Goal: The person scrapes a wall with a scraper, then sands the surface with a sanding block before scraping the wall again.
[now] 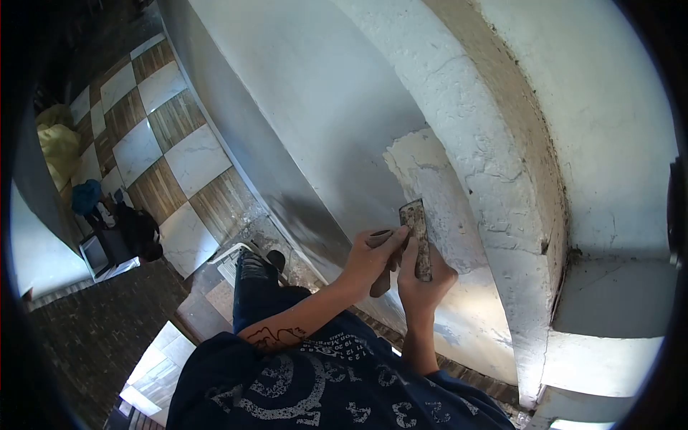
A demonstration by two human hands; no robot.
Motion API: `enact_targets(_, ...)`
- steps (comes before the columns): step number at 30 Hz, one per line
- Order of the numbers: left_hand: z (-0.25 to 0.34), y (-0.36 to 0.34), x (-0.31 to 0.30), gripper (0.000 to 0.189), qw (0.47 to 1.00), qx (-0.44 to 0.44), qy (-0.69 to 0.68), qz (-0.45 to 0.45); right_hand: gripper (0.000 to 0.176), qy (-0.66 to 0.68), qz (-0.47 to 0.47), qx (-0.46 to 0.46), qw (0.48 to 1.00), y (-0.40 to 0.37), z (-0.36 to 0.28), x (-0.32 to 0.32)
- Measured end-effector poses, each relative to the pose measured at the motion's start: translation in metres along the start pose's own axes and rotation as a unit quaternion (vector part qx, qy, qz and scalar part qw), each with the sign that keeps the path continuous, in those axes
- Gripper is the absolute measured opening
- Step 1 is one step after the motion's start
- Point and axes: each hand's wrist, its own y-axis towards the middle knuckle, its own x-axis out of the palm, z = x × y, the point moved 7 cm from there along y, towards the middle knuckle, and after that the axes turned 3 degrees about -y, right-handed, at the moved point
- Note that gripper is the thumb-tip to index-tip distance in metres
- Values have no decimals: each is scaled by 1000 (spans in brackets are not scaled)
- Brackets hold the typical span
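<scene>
Your left fingers (pixel 395 242) close around a brown handle (pixel 380 285), and your right fingers (pixel 408 262) pinch a crusted blade (pixel 413 216), near the bare patch (pixel 453 208) along the wall's (pixel 337 93) curved edge.

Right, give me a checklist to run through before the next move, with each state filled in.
1. Right grip secure on the flat tool: ok, thumb and fingers close on it.
2. Left grip secure: ok, closed around a tool whose brown handle sticks out below.
3. Flat tool clean: not ok, its face is blotched with residue.
4. Wall patch even: not ok, mottled, with a ragged paint edge at its top.
5. Flat tool clear of the wall: cannot tell, the view from above hides any gap.
6. Floor swept along the wall: not ok, pale debris lies there.
</scene>
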Motion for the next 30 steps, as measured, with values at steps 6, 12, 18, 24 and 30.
enact_targets(6, 31, 16, -9, 27, 996, 42, -75, -34, 8, -35, 18, -25, 999, 22, -23, 19)
enact_targets(12, -31, -5, 7, 25, 999, -45, 20, 7, 12, -39, -8, 98, 994, -29, 29, -20)
enact_targets(18, -15, 4, 11, 20, 1000, -2, -10, 28, 9, -67, 39, -39, 996, 0, 16, -13)
enact_targets(24, -5, 2, 11, 26, 1000, 8, -7, 17, 8, -83, 45, -46, 994, -1, 3, -14)
enact_targets(30, -37, -18, 51, 25, 991, -20, 22, -127, 10, -54, 26, 92, 994, -32, 27, -71)
